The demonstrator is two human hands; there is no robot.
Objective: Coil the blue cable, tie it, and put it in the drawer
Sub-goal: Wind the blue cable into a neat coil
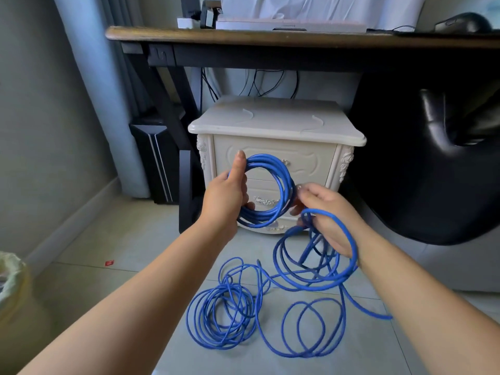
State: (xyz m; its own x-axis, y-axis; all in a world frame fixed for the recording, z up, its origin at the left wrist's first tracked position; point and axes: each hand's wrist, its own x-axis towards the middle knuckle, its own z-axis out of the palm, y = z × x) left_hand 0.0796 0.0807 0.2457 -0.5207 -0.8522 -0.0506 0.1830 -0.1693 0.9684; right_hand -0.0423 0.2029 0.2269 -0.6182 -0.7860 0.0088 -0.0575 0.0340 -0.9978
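Fingers [240, 169] of our left hand [224, 196] grip a coil of the blue cable [284, 180] before the drawer [311, 161], our right hand [327, 212] clasps a loose loop, so coiling seems midway, and next we must gather slack off the floor [135, 239].

Pale tiled floor [130, 239] with loose loops of blue cable [224, 315] lying tangled in the middle, a small red scrap [109, 263] to the left, a bag-lined bin [10, 280] at the left edge, and a white nightstand [276, 123] and black computer tower [157, 158] standing behind.

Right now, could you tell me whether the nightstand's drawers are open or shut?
Shut: the visible drawer fronts sit flush with the white nightstand.
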